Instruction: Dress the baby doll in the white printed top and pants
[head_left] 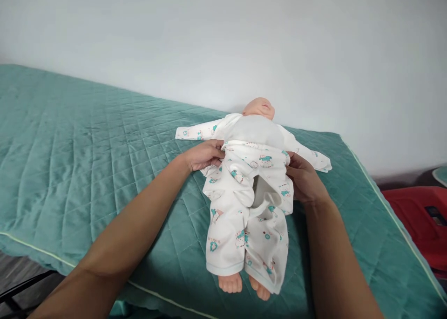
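Note:
A baby doll [259, 106] lies on its back, its head toward the wall and its bare toes toward me. It wears a white long-sleeved top [251, 129] and white printed baby pants [228, 216] with an opening at the crotch. My left hand [206, 155] pinches the waistband at the doll's hip on the left of the picture. At the opposite hip my right hand [304, 175] has its fingers closed on the waistband edge. The waistband lies across the doll's belly over the top's hem. Fingertips of both hands are partly hidden by the cloth.
Beneath the doll is a green quilted cover [104, 170] with a pale piped edge. A white wall [209, 39] stands behind it. Past the right edge is a red plastic object [415, 216]. Dark metal bars [24, 284] show at lower left above a grey floor.

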